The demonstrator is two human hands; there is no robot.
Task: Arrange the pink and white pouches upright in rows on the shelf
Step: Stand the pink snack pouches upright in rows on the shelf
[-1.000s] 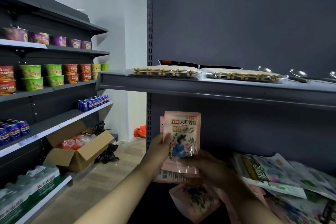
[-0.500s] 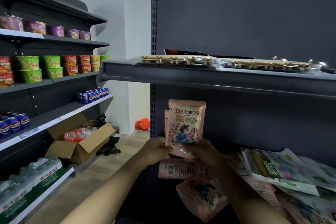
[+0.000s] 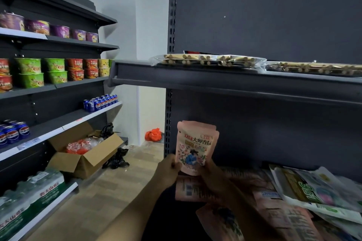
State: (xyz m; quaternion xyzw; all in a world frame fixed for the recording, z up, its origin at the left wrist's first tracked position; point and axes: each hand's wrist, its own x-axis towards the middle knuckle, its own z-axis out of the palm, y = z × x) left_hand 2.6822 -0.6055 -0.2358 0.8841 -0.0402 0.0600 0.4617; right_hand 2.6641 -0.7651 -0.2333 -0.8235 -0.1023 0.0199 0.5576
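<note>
Just below the centre of the frame, a pink and white floral plastic pouch (image 3: 196, 147) stands upright, with a second pink edge showing behind its top. The left hand (image 3: 168, 170) pinches its lower left edge with curled fingers. The right hand (image 3: 212, 177) has its fingers curled round the lower right corner. Under them, at lower right, more flat pink pouches (image 3: 282, 213) lie beside white and green packets (image 3: 313, 190) on the dark grey metal shelf (image 3: 242, 164).
</note>
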